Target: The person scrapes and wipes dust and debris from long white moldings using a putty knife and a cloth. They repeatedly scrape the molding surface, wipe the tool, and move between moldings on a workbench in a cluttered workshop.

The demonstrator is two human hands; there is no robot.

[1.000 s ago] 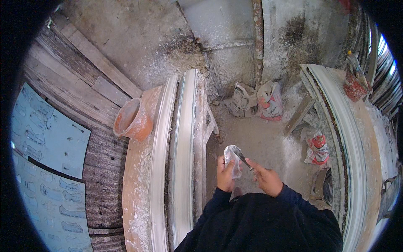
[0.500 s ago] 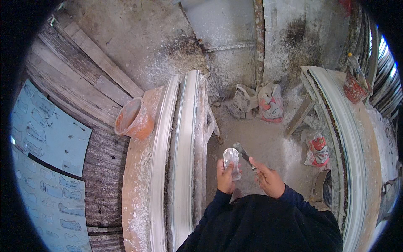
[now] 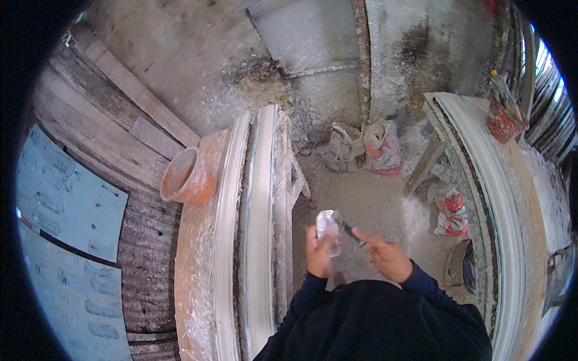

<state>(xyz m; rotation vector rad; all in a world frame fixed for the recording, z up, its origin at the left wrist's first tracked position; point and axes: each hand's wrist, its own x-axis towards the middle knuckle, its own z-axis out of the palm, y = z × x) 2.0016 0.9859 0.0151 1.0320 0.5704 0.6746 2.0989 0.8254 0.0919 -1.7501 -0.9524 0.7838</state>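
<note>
Over the gap between two long benches, my left hand (image 3: 318, 257) is closed round the lower part of a shiny silvery plate (image 3: 326, 222) with a wavy outline, held upright. Its exact kind does not show. My right hand (image 3: 388, 260) is closed on a putty knife (image 3: 347, 227), narrow and dark, the forefinger stretched along it. The knife's tip lies at the right edge of the plate, touching or very close to it. Both hands are slightly blurred.
Long white plaster mouldings (image 3: 260, 198) lie on the left bench, beside an orange bucket (image 3: 201, 188). Another white moulding (image 3: 500, 198) runs along the right bench, where a red container (image 3: 504, 124) stands. Bags (image 3: 383, 150) sit on the floor. Blue sheets (image 3: 72, 192) lean at left.
The putty knife has moved left and down against the plate's right edge; earlier a gap showed between them. The view has shifted slightly.
</note>
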